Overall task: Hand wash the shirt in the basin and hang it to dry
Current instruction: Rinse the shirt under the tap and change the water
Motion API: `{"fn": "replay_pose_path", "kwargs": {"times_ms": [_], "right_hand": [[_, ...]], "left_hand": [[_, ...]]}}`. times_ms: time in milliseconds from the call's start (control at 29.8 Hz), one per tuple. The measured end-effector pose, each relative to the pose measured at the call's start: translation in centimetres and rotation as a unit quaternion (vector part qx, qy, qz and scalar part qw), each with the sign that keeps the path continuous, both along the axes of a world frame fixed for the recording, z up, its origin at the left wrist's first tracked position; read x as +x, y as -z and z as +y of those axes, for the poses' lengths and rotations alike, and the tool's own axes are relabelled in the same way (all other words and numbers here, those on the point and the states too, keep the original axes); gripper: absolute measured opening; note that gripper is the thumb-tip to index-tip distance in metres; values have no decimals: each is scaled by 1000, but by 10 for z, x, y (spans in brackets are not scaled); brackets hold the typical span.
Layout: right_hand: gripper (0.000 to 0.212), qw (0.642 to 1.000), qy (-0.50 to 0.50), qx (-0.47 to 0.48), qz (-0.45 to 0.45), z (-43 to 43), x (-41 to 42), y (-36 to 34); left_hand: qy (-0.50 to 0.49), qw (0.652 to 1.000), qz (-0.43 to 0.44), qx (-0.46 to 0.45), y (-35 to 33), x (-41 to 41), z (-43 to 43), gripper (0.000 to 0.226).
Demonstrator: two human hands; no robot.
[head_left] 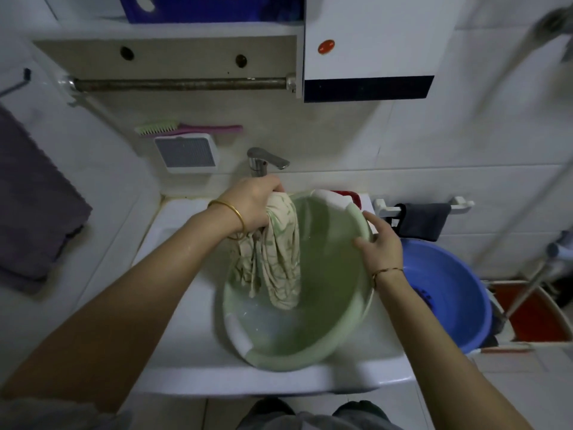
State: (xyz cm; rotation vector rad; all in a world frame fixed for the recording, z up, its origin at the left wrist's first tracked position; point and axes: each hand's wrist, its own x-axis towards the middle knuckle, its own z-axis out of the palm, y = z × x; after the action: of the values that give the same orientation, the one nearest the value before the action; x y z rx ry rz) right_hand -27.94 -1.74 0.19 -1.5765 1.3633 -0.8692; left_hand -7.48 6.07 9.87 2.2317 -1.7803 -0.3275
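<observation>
Head view, looking down. White sink (pixel 186 352) fills the middle of the frame, w/ the green basin (pixel 325 262) sitting in it, tilted: right side raised, a little cloudy water pooled at the low near-left side. A blue basin (pixel 449 290) stands just beside the sink on the right, lower down, something dark inside (can't tell what). A grey towel (pixel 34 206) hangs on the left wall. A white cabinet (pixel 369 41) is mounted up top, w/ a rusty rail (pixel 179 84) to its left under a shelf.

The shirt (pixel 279 252), pale beige w/ a faint green print & wet, hangs in a long bunch from the left hand (pixel 251 206) down into the green basin. Its lower end reaches the pooled water and its top is above the basin's far-left rim. Left hand is closed in a fist round the gathered top of the shirt, knuckles up, close in front of the faucet (pixel 263 161).

Right hand (pixel 379 243) holds the basin's right rim, thumb on the inside wall, fingers curled over the edge.

A dark cloth (pixel 423 220) hangs on a small white rack behind the blue basin. A green & pink brush (pixel 186 128) lies on the wall ledge above the faucet. A gold bangle (pixel 231 212) sits on the left wrist.
</observation>
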Motion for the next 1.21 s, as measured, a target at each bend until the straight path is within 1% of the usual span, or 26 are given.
{"fn": "replay_pose_path", "kwargs": {"times_ms": [168, 302, 503, 570, 839, 1007, 1208], "right_hand": [[52, 998, -18, -49, 38, 7, 4, -28], [49, 994, -24, -91, 57, 11, 0, -48], [48, 989, -44, -116, 79, 15, 0, -63], [47, 988, -43, -122, 83, 15, 1, -66], [44, 977, -44, -167, 122, 25, 11, -79], [42, 966, -58, -191, 167, 35, 14, -87], [38, 950, -61, -217, 215, 45, 12, -94]], "left_hand": [[6, 1000, -1, -17, -3, -10, -1, 31], [27, 999, -3, -40, -10, -22, -4, 33], [34, 995, -71, -64, -20, -34, -7, 38], [30, 994, -82, -68, -21, -36, -6, 38], [12, 993, -60, -101, -17, -37, 0, 36], [-16, 993, -64, -99, -16, -35, 0, 42], [-16, 993, -68, -98, -17, -40, 1, 40]]}}
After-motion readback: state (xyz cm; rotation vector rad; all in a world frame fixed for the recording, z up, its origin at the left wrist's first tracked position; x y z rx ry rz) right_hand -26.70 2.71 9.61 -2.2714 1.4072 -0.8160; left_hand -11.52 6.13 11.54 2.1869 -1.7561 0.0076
